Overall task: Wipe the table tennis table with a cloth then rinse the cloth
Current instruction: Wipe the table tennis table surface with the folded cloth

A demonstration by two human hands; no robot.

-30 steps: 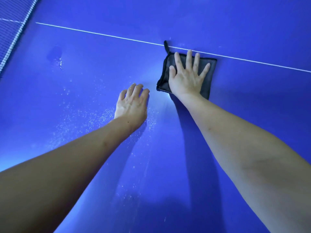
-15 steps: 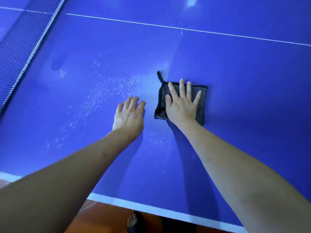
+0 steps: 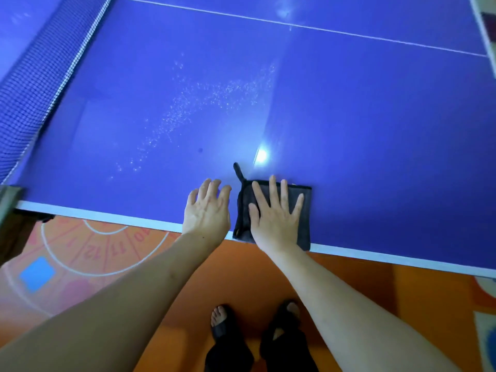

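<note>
A dark folded cloth (image 3: 304,210) with a small loop lies flat on the blue table tennis table (image 3: 375,157), right at its near white edge. My right hand (image 3: 275,213) presses flat on the cloth, fingers spread. Just left of the cloth, my left hand (image 3: 208,208) rests palm-down on the bare table surface, holding nothing. A trail of white specks (image 3: 204,100) is scattered across the table further in, left of centre.
The net (image 3: 40,84) runs along the left side. A white centre line (image 3: 322,28) crosses the far part of the table. Below the near edge lies an orange patterned floor (image 3: 107,251), where my feet (image 3: 257,323) stand in dark sandals.
Both hands and the cloth have slid back toward me, from near the centre line to the table's near edge. The speck trail now lies beyond them.
</note>
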